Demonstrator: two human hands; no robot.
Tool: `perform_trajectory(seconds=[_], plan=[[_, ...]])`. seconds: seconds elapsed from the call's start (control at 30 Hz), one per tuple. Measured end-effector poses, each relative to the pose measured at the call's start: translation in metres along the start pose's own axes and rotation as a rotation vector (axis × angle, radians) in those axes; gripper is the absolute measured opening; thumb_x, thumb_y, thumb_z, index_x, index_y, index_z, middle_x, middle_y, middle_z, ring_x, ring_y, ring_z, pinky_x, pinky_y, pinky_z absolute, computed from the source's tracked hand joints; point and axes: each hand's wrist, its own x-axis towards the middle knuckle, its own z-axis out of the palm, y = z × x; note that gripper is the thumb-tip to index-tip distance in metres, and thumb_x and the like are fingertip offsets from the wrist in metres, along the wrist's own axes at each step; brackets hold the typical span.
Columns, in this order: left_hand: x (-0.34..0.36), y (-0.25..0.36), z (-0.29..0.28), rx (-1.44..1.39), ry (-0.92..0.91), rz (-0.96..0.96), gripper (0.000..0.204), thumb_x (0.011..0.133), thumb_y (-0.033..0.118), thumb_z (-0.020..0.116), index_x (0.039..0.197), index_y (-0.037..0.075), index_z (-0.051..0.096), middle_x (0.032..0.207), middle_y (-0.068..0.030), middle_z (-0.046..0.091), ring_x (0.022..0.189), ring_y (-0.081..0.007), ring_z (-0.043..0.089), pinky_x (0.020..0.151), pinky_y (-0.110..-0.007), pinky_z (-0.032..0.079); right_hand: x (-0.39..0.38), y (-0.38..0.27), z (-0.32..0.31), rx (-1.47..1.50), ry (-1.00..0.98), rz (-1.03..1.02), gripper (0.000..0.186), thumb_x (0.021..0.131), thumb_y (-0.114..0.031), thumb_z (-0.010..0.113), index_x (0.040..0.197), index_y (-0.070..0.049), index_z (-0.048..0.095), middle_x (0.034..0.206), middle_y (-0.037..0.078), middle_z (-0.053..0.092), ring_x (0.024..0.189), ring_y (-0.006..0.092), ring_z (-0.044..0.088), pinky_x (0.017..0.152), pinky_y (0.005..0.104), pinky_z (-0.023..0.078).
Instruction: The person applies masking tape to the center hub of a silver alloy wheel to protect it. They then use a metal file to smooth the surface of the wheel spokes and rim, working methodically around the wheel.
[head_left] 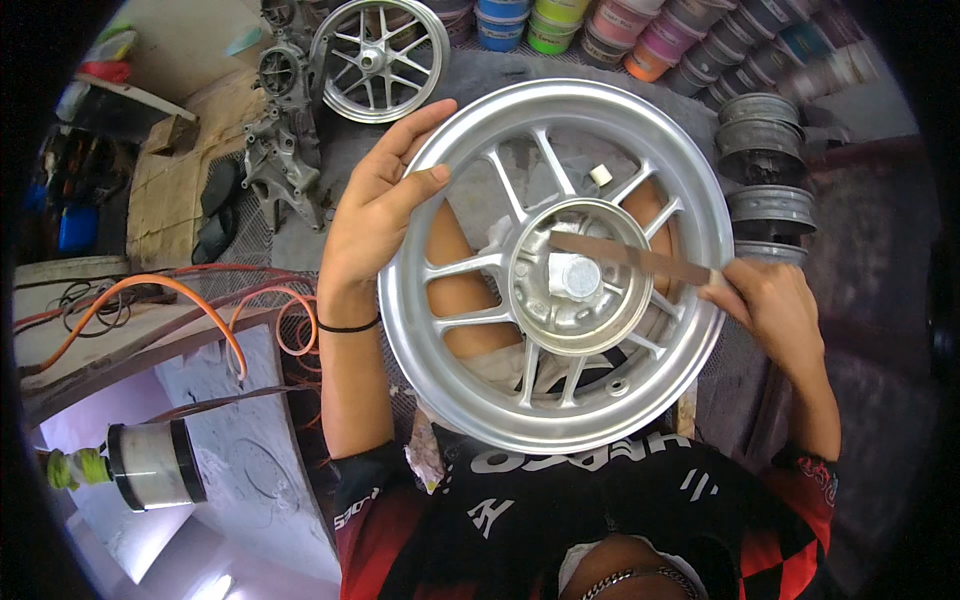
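Left hand (375,210) grasps a silver spoked metal wheel (578,280), likely heavy, best rim-held — opposite, right hand (775,308) clenches a flat brown strip (637,258).

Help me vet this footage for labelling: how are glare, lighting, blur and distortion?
Head view: pale highlights on the silver wheel, whose spokes read clearly; head view: a bright light glows at lower left, while the far right is dim; head view: the upper-right tubs look slanted and soft toward the dark fisheye rim.
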Motion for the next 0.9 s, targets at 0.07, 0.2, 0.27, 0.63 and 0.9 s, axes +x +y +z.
perform_trajectory(seconds=[0.07,0.2,0.27,0.63,0.9], plan=[[-0.001,0.001,0.002,0.007,0.014,0.005,0.058,0.093,0.003,0.061,0.148,-0.004,0.043,0.141,-0.0172,0.056,0.13,-0.0206,0.054,0.11,-0.03,0.039,-0.011,-0.001,-0.003,0.022,-0.029,-0.023,0.044,0.093,-0.047,0.064,0.079,-0.005,0.061,0.074,0.015,0.066,0.066,0.0384,0.066,0.06,0.0469,0.051],[0.0,0.002,0.001,-0.034,0.016,-0.001,0.059,0.093,0.004,0.062,0.148,-0.005,0.044,0.142,-0.0173,0.056,0.13,-0.0211,0.053,0.111,-0.031,0.038,-0.003,-0.002,0.013,0.056,0.03,-0.03,0.044,0.092,-0.046,0.066,0.08,-0.004,0.062,0.075,0.015,0.067,0.067,0.0377,0.067,0.061,0.047,0.051],[0.001,0.002,0.004,0.0,-0.002,0.001,0.059,0.093,0.004,0.061,0.148,-0.005,0.043,0.142,-0.0176,0.056,0.131,-0.0213,0.053,0.111,-0.031,0.038,0.0,-0.001,0.007,0.056,0.044,0.039,0.044,0.091,-0.046,0.067,0.08,-0.004,0.063,0.077,0.016,0.067,0.069,0.0372,0.067,0.061,0.0467,0.051],[0.001,0.002,0.001,0.047,0.008,-0.009,0.058,0.093,0.005,0.062,0.148,-0.005,0.044,0.141,-0.0165,0.057,0.129,-0.0205,0.055,0.11,-0.03,0.038,-0.004,0.016,0.007,0.019,0.066,0.016,0.042,0.091,-0.045,0.068,0.079,-0.005,0.062,0.072,0.016,0.065,0.065,0.037,0.066,0.059,0.0461,0.05],[0.002,0.002,0.002,0.02,0.012,-0.008,0.058,0.092,0.004,0.062,0.147,-0.004,0.046,0.139,-0.0151,0.058,0.127,-0.0192,0.055,0.108,-0.029,0.039,0.014,0.033,-0.025,-0.243,0.151,-0.343,0.041,0.083,-0.047,0.072,0.074,-0.01,0.057,0.069,0.006,0.059,0.057,0.0285,0.063,0.053,0.0415,0.049]])
